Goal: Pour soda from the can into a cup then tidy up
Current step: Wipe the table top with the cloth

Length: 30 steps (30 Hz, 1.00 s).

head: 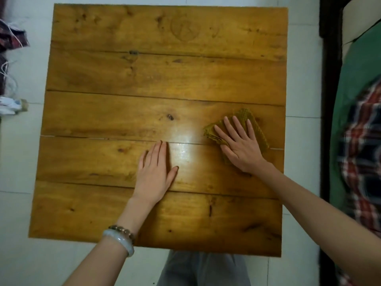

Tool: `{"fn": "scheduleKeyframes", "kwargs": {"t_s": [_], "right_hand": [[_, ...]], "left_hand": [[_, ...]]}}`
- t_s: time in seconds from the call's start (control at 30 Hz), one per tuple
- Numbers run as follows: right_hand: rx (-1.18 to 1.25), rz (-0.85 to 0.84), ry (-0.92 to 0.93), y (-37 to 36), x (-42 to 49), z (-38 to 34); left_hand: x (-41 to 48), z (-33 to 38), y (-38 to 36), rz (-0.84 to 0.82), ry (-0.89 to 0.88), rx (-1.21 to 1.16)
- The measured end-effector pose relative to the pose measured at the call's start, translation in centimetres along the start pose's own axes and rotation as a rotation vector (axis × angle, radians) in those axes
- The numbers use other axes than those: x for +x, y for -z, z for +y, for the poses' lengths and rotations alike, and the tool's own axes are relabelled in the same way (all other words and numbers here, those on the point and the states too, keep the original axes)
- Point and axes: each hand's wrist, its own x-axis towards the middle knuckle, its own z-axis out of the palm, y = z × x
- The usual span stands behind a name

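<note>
Both hands flat: right hand [239, 147] presses cloth [247, 120]; left hand [154, 172] on table [123, 79].

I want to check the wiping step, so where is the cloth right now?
In the head view, the yellow-green cloth lies on the right part of the wooden table, pressed flat under the right hand, with the left hand resting flat nearby.

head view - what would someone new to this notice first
The big wooden table fills the view. The right hand lies flat on a folded yellow-green cloth at the table's right side. The left hand rests open on the wood near a glossy patch, with two bracelets at the wrist.
</note>
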Motion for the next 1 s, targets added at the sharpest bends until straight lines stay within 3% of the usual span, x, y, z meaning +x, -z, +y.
{"fn": "scheduleKeyframes", "kwargs": {"t_s": [0.23,0.43,0.67,0.83,1.0], "right_hand": [[-0.015,0.031,-0.105,-2.1,-3.4,-6.8],[-0.005,-0.005,0.095,-4.4,-5.3,-14.5],[-0.074,-0.083,0.238,-3.8,-7.8,-11.7],[-0.122,-0.034,0.092,-1.7,-1.7,-9.6],[-0.108,0.007,-0.028,-0.4,9.0,-13.5]], "left_hand": [[-5.8,-1.8,-2.6,-0.017,0.059,-0.026],[-8.7,-4.0,-3.6,-0.029,0.039,-0.004],[-9.1,-5.5,-4.0,-0.064,0.096,-0.013],[-8.8,-6.9,-4.0,-0.039,0.189,-0.052],[-8.8,-8.0,-4.5,-0.039,0.283,-0.118]]}}
